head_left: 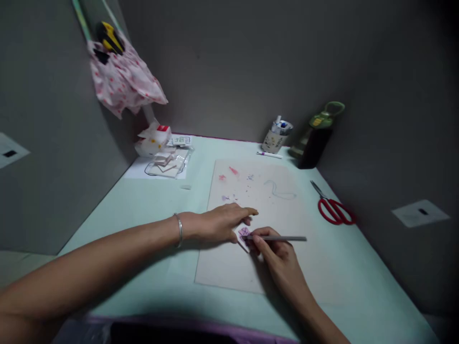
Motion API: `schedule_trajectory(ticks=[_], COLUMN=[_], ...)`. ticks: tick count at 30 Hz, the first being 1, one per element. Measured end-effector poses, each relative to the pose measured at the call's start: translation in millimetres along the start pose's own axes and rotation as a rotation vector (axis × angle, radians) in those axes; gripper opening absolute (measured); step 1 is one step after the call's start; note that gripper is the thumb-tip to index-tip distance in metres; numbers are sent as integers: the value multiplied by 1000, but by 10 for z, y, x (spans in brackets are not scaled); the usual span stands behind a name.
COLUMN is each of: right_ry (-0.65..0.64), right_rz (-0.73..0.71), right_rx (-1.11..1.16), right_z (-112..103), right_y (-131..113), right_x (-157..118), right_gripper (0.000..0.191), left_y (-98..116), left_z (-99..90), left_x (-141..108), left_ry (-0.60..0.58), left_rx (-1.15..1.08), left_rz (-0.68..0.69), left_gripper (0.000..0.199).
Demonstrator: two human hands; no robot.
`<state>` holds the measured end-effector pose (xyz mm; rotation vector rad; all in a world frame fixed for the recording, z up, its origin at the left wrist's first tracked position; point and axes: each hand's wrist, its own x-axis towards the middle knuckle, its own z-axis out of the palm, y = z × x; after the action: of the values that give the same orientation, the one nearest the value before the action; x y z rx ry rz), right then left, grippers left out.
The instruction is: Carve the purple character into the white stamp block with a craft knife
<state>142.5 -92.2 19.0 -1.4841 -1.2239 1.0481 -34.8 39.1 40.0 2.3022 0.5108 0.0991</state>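
Note:
On a large pale sheet (pixel 229 267) lies a small white piece with a purple flower-like drawing (pixel 245 232). My left hand (pixel 222 222) rests on the sheet with its index finger stretched out and its thumb at the small piece's left edge. A slim dark grey pencil (pixel 287 238) is pinched in my right hand (pixel 278 251). The pencil's tip is at the purple drawing, partly hidden by my fingers. Farther up the sheet are red, purple and blue marks and a curved blue line (pixel 279 192).
Red-handled scissors (pixel 335 210) lie at the right. Behind are a pen cup (pixel 277 137), a marker (pixel 269 155) and a green-lidded bottle (pixel 315 138). Clear packets (pixel 170 162) sit back left below a hanging pink spotted bag (pixel 124 79). Grey partitions enclose the pale green tabletop (pixel 143 200).

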Motion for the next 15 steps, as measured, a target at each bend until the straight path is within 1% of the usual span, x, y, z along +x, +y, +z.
schedule_trajectory(ticks=[2,4,8,10,12,15], right_ry=[-28,-54,-112,-126,-113,-120], right_rz=[-9,-20,-37,-37,-25,-19], right_rx=[-12,-19,21,86,127,105], right_z=[22,-8,-114,-122,-92,-25], right_y=[-61,-142,-277,-286,-254,-189], right_x=[30,93,309,409,465,468], right_gripper=[36,35,38,36,34,30], left_y=[-106,-173,-223,-248,-293,-379], left_z=[-11,-23,-20,-13,-6,3], left_x=[-92,-185,-305,-335,-355,-376], left_ry=[52,74,100,114,135,146], left_rx=[-88,-159,-232,-253,-255,-270], left_rz=[-11,3,38,58,81,93], left_gripper=[81,78,75,80,82,77])
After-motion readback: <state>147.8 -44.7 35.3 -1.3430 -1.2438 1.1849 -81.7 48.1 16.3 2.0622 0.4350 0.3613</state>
